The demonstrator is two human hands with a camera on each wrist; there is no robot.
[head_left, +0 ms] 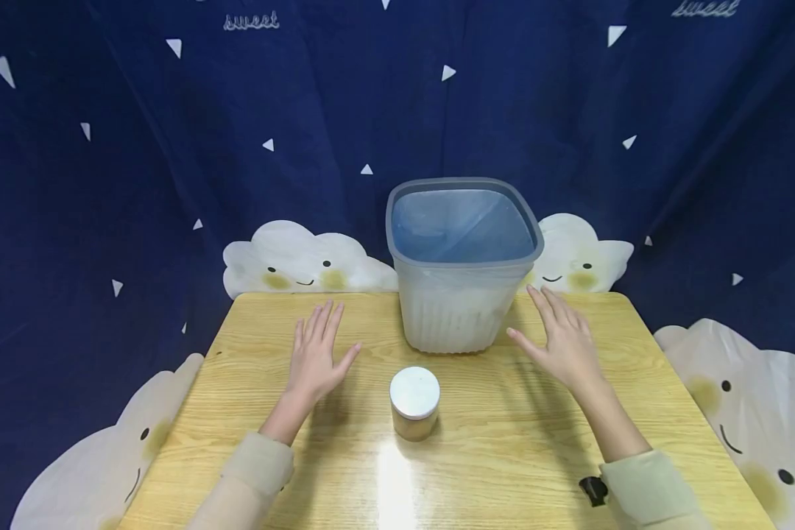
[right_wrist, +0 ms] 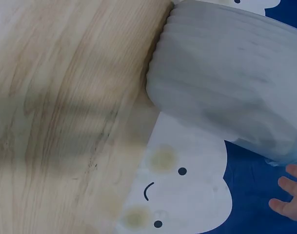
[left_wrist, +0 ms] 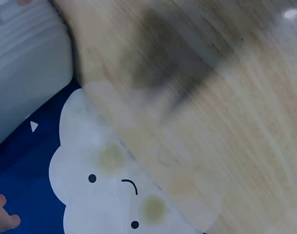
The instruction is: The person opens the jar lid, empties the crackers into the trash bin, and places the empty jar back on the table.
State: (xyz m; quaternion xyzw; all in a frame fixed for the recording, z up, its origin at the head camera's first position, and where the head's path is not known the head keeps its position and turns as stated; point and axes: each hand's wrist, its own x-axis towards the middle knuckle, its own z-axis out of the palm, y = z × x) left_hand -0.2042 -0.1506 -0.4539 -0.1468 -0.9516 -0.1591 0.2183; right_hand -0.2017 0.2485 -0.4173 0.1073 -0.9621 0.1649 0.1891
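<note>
A small round jar [head_left: 414, 405] with a white lid stands upright near the middle of the wooden table. Behind it is a translucent white waste bin [head_left: 460, 309] with a grey rim, which appears lined with a thin plastic bag. My left hand [head_left: 316, 361] is held above the table to the left of the jar, fingers extended and thumb apart, touching nothing. On the other side, my right hand [head_left: 563, 340] hovers just right of the bin, fingers spread and holding nothing. Only fingertips [right_wrist: 289, 192] of it show in the right wrist view, beside the bin wall [right_wrist: 226, 73].
The wooden table [head_left: 232, 442] ends just behind the bin. A dark blue curtain [head_left: 318, 96] with white triangles and smiling clouds hangs around its back and sides. A small black piece [head_left: 594, 491] shows at the right sleeve.
</note>
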